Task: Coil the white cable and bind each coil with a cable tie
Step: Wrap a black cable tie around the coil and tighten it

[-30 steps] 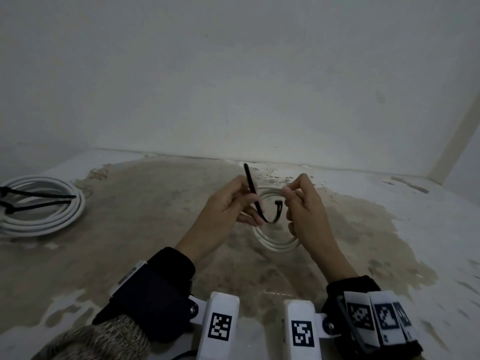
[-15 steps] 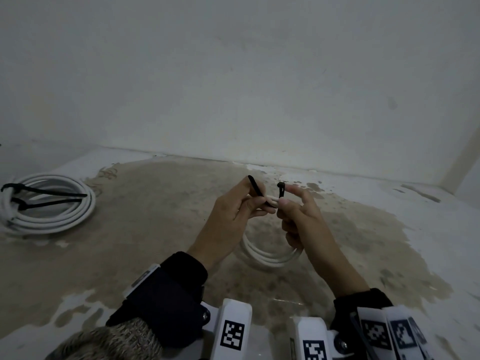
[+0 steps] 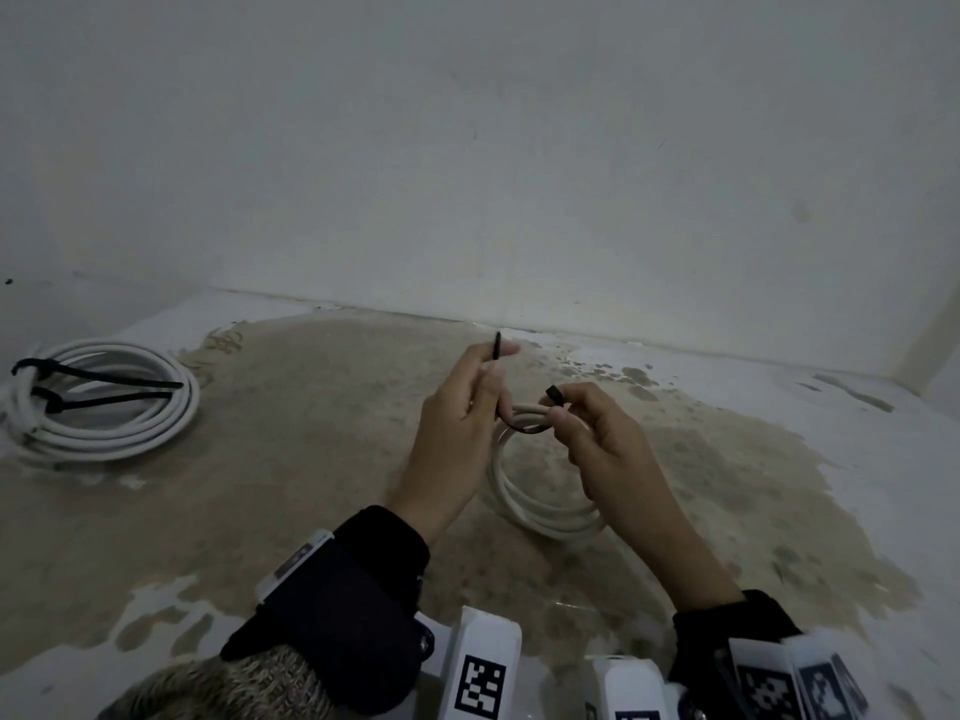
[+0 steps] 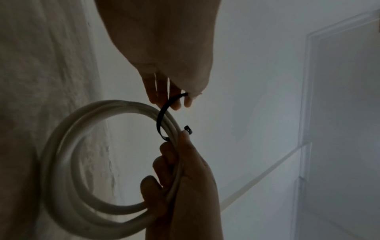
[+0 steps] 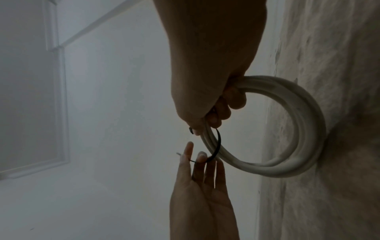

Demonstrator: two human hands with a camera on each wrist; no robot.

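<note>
While the right hand (image 3: 597, 433) grips the small white cable coil (image 3: 540, 506) at its top, curled fingers (image 4: 164, 162) wrapped round the strands and thumb pinning the head of the black cable tie (image 3: 506, 413) against them, the left hand (image 3: 462, 423) pinches the tie's tail between thumb and fingertips (image 5: 202, 156). Tie runs under the coil strands in a U, head poking up just above the right thumb, tail sticking up past the left fingers. Coil hangs off the right hand, above the stained surface, lower loop near it; can't tell if it touches.

Versus 0.5 s ago: hands have separated. Tail and head were nearly touching then; now the left hand has pulled up and away, so the two ends sit clearly apart and the loop is open again. Tail not fed into the head.

Second, larger coil (image 3: 104, 402) lies far left, already bound with two black ties (image 3: 104, 392), same spot as before
</note>
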